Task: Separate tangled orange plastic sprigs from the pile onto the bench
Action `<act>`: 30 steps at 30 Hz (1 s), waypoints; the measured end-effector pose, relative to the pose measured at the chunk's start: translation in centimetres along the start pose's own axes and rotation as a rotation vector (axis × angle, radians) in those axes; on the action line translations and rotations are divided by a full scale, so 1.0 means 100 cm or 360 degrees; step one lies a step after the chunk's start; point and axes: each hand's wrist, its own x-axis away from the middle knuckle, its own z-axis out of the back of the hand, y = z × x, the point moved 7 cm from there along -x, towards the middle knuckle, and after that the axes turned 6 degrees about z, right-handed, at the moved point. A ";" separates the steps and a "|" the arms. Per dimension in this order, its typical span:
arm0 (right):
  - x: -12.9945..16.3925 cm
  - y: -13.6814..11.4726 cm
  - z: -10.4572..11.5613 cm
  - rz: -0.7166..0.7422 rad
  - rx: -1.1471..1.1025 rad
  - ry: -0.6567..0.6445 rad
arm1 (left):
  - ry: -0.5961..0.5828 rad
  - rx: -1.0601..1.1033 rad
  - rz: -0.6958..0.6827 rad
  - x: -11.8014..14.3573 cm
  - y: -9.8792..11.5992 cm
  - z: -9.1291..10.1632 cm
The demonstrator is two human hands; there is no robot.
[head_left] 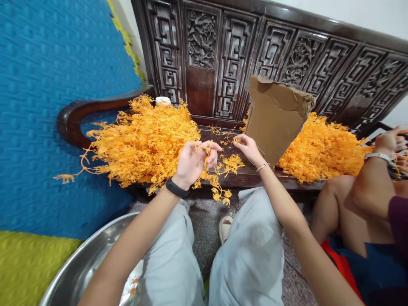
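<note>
My left hand [196,162], a black band on its wrist, is palm up with curled fingers round an orange, branching plastic sprig [216,192] that dangles below it over the bench edge. To its right, my right hand [247,148] has thumb and fingertips pinched together on a small orange piece at their tips. Between and just beneath the hands, loose orange sprigs [232,163] lie on the dark wooden bench [255,177]. A large tangled heap of orange sprigs [153,144] rises right beside my left hand.
A cardboard sheet [274,119] stands upright right of my right hand, before a second orange heap [325,148]. Another person's hand [387,142] is at far right. A carved backrest [204,85] rises behind. A metal basin [73,272] sits lower left. A white roll [163,100] stands behind the left heap.
</note>
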 end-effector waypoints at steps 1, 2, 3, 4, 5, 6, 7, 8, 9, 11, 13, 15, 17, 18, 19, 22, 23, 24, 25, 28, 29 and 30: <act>-0.001 0.007 0.000 -0.0043 0.0013 -0.0001 | 0.0018 0.0011 -0.0008 0.000 0.000 0.001; -0.001 0.013 0.000 -0.0084 0.0023 -0.0019 | 0.0027 0.0025 -0.0014 0.000 0.000 0.002; 0.000 0.017 -0.001 -0.0116 0.0032 -0.0053 | 0.0028 0.0041 -0.0017 0.000 0.000 0.002; 0.000 0.020 -0.002 -0.0135 0.0042 -0.0099 | 0.0024 0.0057 -0.0018 0.000 0.000 0.003; 0.001 0.020 -0.004 -0.0140 0.0049 -0.0154 | 0.0020 0.0069 -0.0016 0.000 0.000 0.003; 0.003 0.019 -0.006 -0.0136 0.0044 -0.0211 | 0.0021 0.0076 -0.0012 0.000 0.000 0.003; 0.004 0.015 -0.008 -0.0127 0.0023 -0.0265 | 0.0029 0.0081 -0.0010 0.001 0.000 0.004; 0.006 0.010 -0.010 -0.0112 -0.0008 -0.0309 | 0.0042 0.0082 -0.0013 0.001 0.000 0.005; 0.008 0.003 -0.012 -0.0093 -0.0044 -0.0337 | 0.0058 0.0079 -0.0022 0.002 0.001 0.006; 0.011 -0.013 -0.014 -0.0050 -0.0104 -0.0330 | 0.0088 0.0068 -0.0066 0.002 0.002 0.008; 0.015 -0.032 -0.013 0.0022 -0.0128 -0.0267 | 0.0116 0.0040 -0.0124 0.002 0.003 0.010; 0.019 -0.051 -0.011 0.0117 -0.0132 -0.0182 | 0.0152 0.0007 -0.0171 0.001 0.004 0.012; 0.022 -0.068 -0.008 0.0200 -0.0147 -0.0089 | 0.0186 -0.0010 -0.0188 0.000 0.003 0.014; 0.024 -0.075 -0.007 0.0226 -0.0167 -0.0042 | 0.0202 -0.0007 -0.0183 -0.002 0.002 0.015; 0.026 -0.081 -0.005 0.0248 -0.0195 -0.0001 | 0.0216 0.0001 -0.0170 -0.002 0.001 0.015; 0.029 -0.090 -0.001 0.0287 -0.0293 0.0093 | 0.0251 0.0043 -0.0120 -0.004 -0.002 0.015; 0.030 -0.091 0.000 0.0291 -0.0317 0.0120 | 0.0250 0.0057 -0.0114 -0.004 -0.002 0.014; 0.030 -0.091 0.001 0.0289 -0.0339 0.0148 | 0.0239 0.0067 -0.0114 -0.003 -0.003 0.013; 0.030 -0.090 0.003 0.0281 -0.0364 0.0180 | 0.0224 0.0070 -0.0116 -0.003 -0.003 0.012; 0.030 -0.086 0.011 0.0241 -0.0450 0.0337 | 0.0226 0.0023 -0.0139 -0.001 -0.003 0.011; 0.030 -0.086 0.015 0.0236 -0.0476 0.0414 | 0.0258 0.0000 -0.0154 -0.001 -0.003 0.012; 0.032 -0.087 0.018 0.0239 -0.0497 0.0484 | 0.0303 -0.0016 -0.0174 0.000 -0.002 0.014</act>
